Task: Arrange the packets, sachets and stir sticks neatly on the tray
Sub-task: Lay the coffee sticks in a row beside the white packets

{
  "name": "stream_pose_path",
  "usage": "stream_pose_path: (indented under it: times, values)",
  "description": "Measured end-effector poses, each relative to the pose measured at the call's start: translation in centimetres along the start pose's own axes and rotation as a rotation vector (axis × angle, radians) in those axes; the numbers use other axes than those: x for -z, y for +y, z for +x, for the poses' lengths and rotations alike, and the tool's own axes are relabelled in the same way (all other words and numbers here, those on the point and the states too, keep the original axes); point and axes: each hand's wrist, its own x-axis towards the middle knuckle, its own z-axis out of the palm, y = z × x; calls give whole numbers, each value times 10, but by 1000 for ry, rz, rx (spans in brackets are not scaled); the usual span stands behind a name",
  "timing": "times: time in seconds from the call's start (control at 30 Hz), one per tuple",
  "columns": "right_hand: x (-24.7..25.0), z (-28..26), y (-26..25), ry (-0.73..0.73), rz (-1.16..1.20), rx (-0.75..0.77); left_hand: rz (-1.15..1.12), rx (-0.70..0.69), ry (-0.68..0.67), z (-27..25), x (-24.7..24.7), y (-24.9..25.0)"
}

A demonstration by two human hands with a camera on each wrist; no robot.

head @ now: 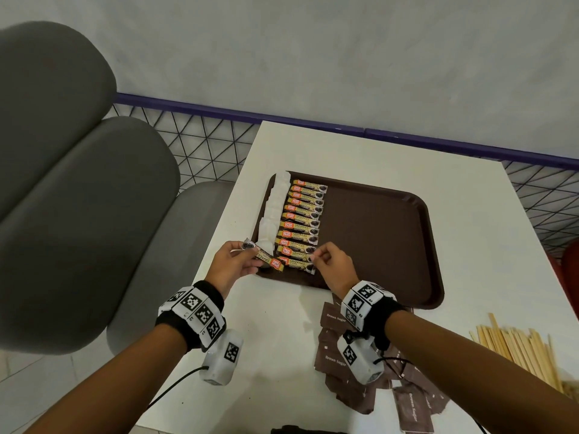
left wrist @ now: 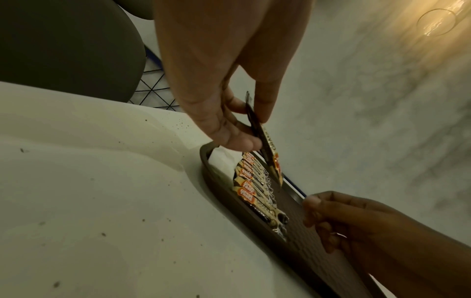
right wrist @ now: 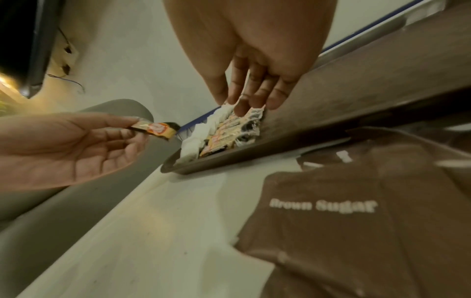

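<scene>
Brown sugar sachets [head: 336,358] beside tray [head: 391,245]

Head view: high, facing down on tray [head: 391,233] and table; wrist views: low, close along fingers, sharing the tray's near-left corner.

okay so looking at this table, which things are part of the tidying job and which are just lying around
Part of the job:
tray
coffee sachets
white packets
brown sugar packets
stir sticks
sachet in left hand

Just there:
grey chair
wire fence
</scene>
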Motion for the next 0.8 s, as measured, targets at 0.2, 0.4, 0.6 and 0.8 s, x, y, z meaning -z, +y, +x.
stream_pose_path:
  times: [0.2,0.4,0.6,0.8]
  values:
    - [-7,-12,-19,-219,134,-59,-119,-84,-65,-7,-12,0]
    - [-15,-15,-37,-403,209,-87,62,-163,-154,-13,-20,-11]
    - [-10,-12,-49,-366,477,-195,383,-224,-324,-12,-23,-9]
    - [12,-1,-38,-243,464,-182,510,-160,-277,-6,-14,10]
